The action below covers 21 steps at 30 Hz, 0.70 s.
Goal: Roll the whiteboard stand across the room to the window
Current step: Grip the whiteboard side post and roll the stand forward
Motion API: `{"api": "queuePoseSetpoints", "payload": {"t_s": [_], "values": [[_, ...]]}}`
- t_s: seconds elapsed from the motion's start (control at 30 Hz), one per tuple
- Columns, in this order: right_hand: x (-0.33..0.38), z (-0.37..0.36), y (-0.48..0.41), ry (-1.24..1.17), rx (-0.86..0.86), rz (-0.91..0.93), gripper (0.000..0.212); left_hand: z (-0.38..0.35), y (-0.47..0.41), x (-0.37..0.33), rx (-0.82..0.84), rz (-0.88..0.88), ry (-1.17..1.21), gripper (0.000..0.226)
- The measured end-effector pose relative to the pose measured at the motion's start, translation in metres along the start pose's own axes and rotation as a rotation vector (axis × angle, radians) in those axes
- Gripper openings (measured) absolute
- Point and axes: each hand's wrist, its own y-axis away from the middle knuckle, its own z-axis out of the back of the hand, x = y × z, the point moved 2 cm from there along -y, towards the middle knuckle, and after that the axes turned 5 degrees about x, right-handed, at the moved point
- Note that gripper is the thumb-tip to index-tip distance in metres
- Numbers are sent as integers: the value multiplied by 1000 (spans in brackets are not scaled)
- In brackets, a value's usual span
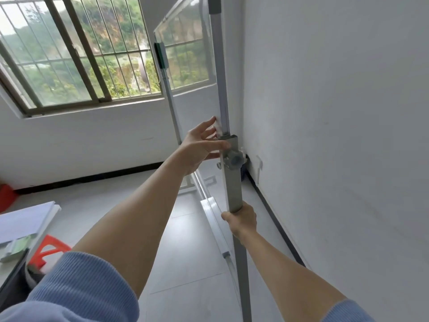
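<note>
The whiteboard stand [233,182] rises right in front of me, its grey metal post running from floor to top edge, close to the white right-hand wall. The glossy board [185,49] mirrors the window. My left hand [200,147] lies against the board's edge beside the post's clamp knob [235,160], fingers spread. My right hand [241,219] is wrapped around the post just below the grey sleeve. The barred window [76,54] fills the far wall, left of the board. The stand's feet and wheels are mostly hidden.
The white wall [336,135] with its black skirting runs close along the right. At lower left are a table with papers [25,221], an orange stool [50,249] and a red object [5,194]. Grey tiled floor [190,252] lies between.
</note>
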Motion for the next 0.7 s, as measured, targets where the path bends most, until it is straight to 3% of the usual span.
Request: {"api": "queuePoseSetpoints", "payload": {"t_s": [0.7], "values": [[89,-108,-270,-35,1,-8,16,171,-242,-3,-27,-20,-26,93]]}}
